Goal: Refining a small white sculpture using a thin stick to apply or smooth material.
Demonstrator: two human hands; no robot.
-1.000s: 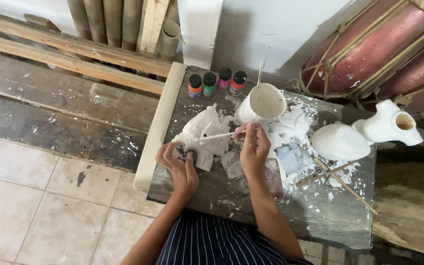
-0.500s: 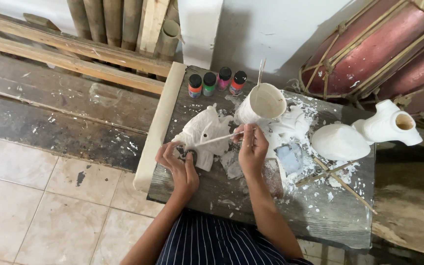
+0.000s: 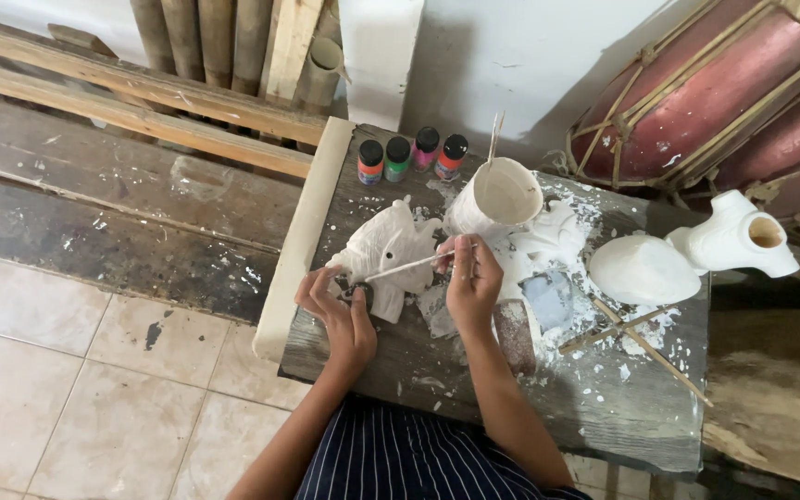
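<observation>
A white plaster animal figure [image 3: 389,250] lies on a dark wooden work table [image 3: 511,407]. My left hand [image 3: 335,310] grips its lower left edge and steadies it. In my right hand [image 3: 469,278] is a thin stick-like brush [image 3: 409,268]; its tip points left and rests on the figure. Just behind my right hand stands a white cup of white paint [image 3: 502,196] with a stick in it.
Several small paint bottles [image 3: 411,156] line the table's back edge. A white plaster vessel with an open neck [image 3: 692,257] lies at the right, crossed sticks [image 3: 641,333] before it. Paint splatter covers the table. Planks and bamboo at left, tied drums [image 3: 706,93] behind.
My right hand has shifted the brush slightly along the figure. The left hand and the figure stay put.
</observation>
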